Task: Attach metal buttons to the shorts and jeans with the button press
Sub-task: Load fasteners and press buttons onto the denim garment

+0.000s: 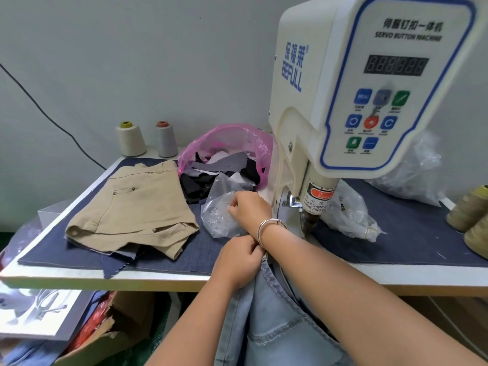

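Both hands work at the table's near edge: the left hand (239, 262) is curled round the top edge of the light blue jeans (277, 320), gripping the denim where it comes up over the table edge; the right hand (249, 208), a silver bracelet (270, 228) on its wrist, reaches across above the left, its fingers bent into a clear plastic bag (220, 215) of small metal buttons, pinching at the film; whether a button sits between the fingertips cannot be told.

Largest in view, the white servo button press (369, 88) stands at the right, its control panel of coloured keys facing the camera, its ram tip (307, 224) pointing down just right of the right wrist; under everything a dark blue denim cloth (396, 233) covers the table (79, 281); the jeans hang from the table edge down toward the camera; the tan shorts (132, 207) lie flat on the cloth at the left, well apart from the press; behind the clear bag a pink plastic bag (229, 146) holds black, grey and white fabric scraps; two thread cones (148, 138) stand upright at the back by the wall.
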`<state>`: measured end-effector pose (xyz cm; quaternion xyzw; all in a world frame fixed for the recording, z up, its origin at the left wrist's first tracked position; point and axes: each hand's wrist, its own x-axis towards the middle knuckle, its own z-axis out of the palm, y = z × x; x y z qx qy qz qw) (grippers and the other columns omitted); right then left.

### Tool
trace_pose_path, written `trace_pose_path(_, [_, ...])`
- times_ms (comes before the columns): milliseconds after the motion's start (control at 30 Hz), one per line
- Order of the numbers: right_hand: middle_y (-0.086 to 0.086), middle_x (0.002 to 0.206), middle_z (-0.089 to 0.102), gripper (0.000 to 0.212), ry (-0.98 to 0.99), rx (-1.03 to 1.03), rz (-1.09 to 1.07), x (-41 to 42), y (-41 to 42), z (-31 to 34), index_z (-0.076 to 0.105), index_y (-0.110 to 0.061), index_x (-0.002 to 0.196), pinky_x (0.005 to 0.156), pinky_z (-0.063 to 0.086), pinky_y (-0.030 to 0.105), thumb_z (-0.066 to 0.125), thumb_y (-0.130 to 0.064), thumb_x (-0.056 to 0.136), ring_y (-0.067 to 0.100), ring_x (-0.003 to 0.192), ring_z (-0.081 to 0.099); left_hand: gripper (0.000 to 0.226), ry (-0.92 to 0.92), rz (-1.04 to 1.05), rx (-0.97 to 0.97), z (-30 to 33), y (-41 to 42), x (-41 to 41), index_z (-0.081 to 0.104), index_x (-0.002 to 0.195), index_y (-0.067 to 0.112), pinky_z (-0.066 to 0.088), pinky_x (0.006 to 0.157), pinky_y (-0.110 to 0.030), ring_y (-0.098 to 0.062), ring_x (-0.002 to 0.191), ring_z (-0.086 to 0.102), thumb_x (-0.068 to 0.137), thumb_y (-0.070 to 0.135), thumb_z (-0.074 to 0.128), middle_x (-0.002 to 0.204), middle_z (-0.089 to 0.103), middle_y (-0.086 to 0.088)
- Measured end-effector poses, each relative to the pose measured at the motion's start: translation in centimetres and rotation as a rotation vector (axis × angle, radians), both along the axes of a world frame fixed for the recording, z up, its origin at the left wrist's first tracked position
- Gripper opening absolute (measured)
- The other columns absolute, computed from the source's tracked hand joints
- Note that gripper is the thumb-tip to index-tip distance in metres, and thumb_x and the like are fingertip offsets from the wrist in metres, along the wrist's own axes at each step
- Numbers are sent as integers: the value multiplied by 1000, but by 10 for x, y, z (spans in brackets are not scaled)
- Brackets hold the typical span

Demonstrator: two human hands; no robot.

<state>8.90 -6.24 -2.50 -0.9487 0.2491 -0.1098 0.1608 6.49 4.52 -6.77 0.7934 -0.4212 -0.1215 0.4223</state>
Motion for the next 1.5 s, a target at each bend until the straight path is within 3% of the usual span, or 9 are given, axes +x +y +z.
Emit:
trace_pose_path(133, [6, 76, 65, 27, -36, 105, -11, -3, -3, -3, 58, -14, 65, 59, 42, 31, 52, -23, 89, 25, 72, 60, 26, -9, -6, -13, -1, 0, -1, 42, 55, 23, 40, 59, -43, -26, 63, 50, 77, 37, 39, 60, 55, -1])
trace_pose_path(333, [3, 63, 46, 34, -125, 123, -1, -4, -4, -5, 42, -20, 54, 59, 39, 36, 52, -17, 86, 22, 60, 42, 24, -17, -15, -26, -1, 1, -2, 40, 53, 27, 39, 59, -41, -20, 61, 47, 76, 35, 40, 57, 52, 5])
trace_pose_path(500, [-2, 111, 59, 20, -170, 176, -35, -12, -1, 8, 70, -18, 86, 83, 45, 36, 53, -26, 94, 22, 97, 57, 23, 5, -15, -69, -2, 1, 0, 45, 52, 33, 35, 57, -35, -16, 60, 47, 74, 36, 42, 54, 51, 12])
trace_pose_path(633, [2, 95, 59, 11, -511, 147, 159, -62, 28, 33, 69, -10, 84, 84, 43, 32, 61, -17, 89, 19, 92, 55, 24, 103, -62, -148, -2, 2, 2, 51, 54, 30, 30, 52, -33, -5, 50, 40, 75, 39, 42, 50, 53, 9])
trace_pose_path(733, [-11, 85, 57, 3, -706, 295, 277, -134, 46, 36, 66, -24, 81, 78, 42, 16, 64, -25, 83, 7, 85, 57, 31, 67, -70, -150, -2, 1, 3, 52, 62, 18, 39, 60, -48, -19, 57, 45, 72, 44, 38, 59, 55, -6])
trace_pose_path(867, [-14, 85, 59, 13, -584, 341, 129, -197, 22, 17, 68, -27, 76, 75, 42, 10, 70, -17, 83, 6, 83, 59, 23, 70, -70, -119, -2, 3, 4, 50, 61, 25, 40, 64, -39, -12, 59, 45, 80, 38, 46, 57, 52, 7])
trace_pose_path(1000, [-9, 78, 64, 20, -636, 511, -90, -199, -9, 5, 69, -25, 73, 72, 45, 14, 71, -7, 81, 5, 76, 60, 23, 68, -55, -118, -3, 2, 2, 47, 59, 28, 36, 63, -34, -8, 59, 43, 82, 35, 46, 56, 48, 13])
trace_pose_path(1100, [-2, 79, 64, 18, -617, 588, -77, -186, -20, 3, 68, -24, 73, 69, 45, 13, 72, -8, 81, 6, 72, 59, 23, 69, -53, -115, -2, 3, 1, 47, 60, 28, 36, 63, -33, -5, 58, 43, 82, 35, 46, 56, 50, 15])
trace_pose_path(1500, [-9, 77, 59, 37, -516, 273, 34, -179, -29, 5, 58, -38, 66, 68, 41, 6, 75, -8, 79, 0, 76, 57, 24, 69, -68, -125, -1, 3, 2, 49, 62, 21, 35, 62, -33, -8, 59, 42, 83, 34, 46, 56, 48, 13])
